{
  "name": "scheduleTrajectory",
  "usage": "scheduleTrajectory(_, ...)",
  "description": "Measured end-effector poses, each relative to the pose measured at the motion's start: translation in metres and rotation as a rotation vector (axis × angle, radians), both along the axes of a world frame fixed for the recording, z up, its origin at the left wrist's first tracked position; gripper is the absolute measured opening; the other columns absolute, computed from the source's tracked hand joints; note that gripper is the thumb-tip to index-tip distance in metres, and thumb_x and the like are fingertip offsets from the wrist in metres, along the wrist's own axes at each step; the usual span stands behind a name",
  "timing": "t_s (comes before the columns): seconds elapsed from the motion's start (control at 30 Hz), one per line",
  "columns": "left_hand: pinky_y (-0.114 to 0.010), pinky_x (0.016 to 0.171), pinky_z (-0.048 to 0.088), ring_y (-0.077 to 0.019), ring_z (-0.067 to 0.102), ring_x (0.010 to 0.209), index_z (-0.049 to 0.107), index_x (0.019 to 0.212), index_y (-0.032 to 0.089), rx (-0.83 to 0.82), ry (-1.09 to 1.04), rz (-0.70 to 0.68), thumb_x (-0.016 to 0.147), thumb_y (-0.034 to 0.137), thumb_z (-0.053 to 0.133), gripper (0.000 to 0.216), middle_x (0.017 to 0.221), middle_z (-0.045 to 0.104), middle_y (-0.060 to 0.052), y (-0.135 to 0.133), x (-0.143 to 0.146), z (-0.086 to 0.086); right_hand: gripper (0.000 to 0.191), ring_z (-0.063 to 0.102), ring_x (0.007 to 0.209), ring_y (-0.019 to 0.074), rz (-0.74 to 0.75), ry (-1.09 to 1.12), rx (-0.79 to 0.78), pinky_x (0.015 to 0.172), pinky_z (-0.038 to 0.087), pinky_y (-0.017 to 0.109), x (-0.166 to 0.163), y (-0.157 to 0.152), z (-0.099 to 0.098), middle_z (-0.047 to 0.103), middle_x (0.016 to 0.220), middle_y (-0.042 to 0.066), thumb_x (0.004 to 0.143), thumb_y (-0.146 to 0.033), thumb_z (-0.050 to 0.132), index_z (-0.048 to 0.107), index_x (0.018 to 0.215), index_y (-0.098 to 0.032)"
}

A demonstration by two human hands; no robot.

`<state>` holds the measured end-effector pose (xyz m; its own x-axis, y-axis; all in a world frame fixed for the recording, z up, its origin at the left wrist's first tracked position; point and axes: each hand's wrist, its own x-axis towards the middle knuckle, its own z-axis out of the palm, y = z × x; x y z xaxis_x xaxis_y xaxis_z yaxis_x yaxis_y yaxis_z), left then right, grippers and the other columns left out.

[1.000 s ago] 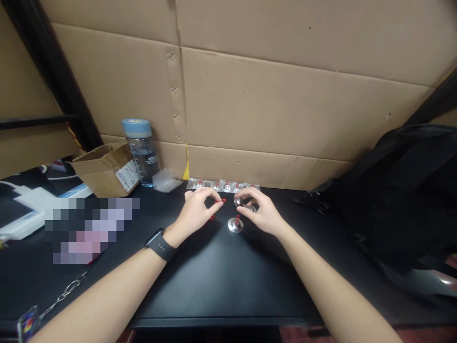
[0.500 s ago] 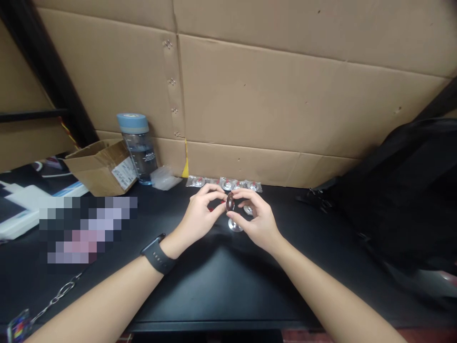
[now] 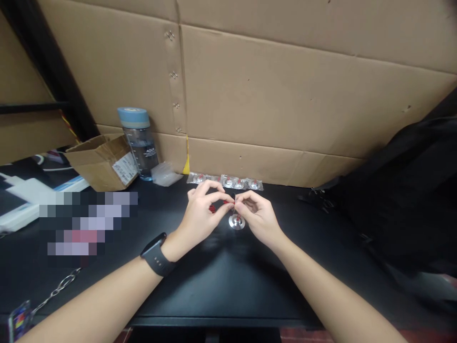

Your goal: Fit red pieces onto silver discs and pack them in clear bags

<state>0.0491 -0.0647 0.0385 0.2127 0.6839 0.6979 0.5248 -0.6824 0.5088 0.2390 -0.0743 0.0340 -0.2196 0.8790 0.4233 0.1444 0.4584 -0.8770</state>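
My left hand (image 3: 202,215), with a black watch on its wrist, and my right hand (image 3: 257,215) meet fingertip to fingertip above the black table (image 3: 221,281). Both pinch a small red piece (image 3: 228,202) between them; my right hand seems also to hold a small metal disc, mostly hidden. A round silver disc with a red tab (image 3: 236,221) lies on the table just below the fingers. A second bit of red (image 3: 212,208) shows under my left fingers.
A row of small bagged silver discs (image 3: 226,181) lies along the cardboard wall (image 3: 285,95). A blue-capped water bottle (image 3: 138,142), an open cardboard box (image 3: 103,162) and a clear plastic bag (image 3: 164,174) stand at the back left. A black backpack (image 3: 400,190) fills the right side.
The hands have closed together: the right hand lifted a metal disc off the table and turned it on edge, and now both hands pinch the red piece at one point.
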Motion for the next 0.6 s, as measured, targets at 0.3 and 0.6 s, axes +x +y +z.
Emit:
scheduleTrajectory(0.3, -0.04, 0.098, 0.044, -0.0242, 0.061, 0.109, 0.075, 0.089, 0.025, -0.011, 0.042, -0.024, 0.094, 0.03, 0.064, 0.013, 0.106, 0.066, -0.005, 0.006, -0.003, -0.001, 0.025, 0.062, 0.105, 0.0208, -0.001, -0.203, 0.137, 0.088, 0.054, 0.032, 0.003, 0.002, 0.001, 0.061, 0.115, 0.007, 0.1, -0.043, 0.056, 0.069, 0.092, -0.023)
scheduleTrajectory(0.6, -0.044, 0.11, 0.038, -0.0268, 0.051, 0.129, 0.062, 0.124, 0.028, -0.108, 0.159, -0.159, 0.1, 0.04, 0.055, 0.028, 0.133, 0.058, -0.007, 0.005, -0.007, 0.001, 0.019, 0.057, 0.12, 0.0239, -0.067, -0.29, 0.174, 0.109, 0.042, 0.04, 0.014, 0.011, 0.002, 0.057, 0.118, 0.007, 0.094, -0.032, 0.064, 0.072, 0.08, -0.023)
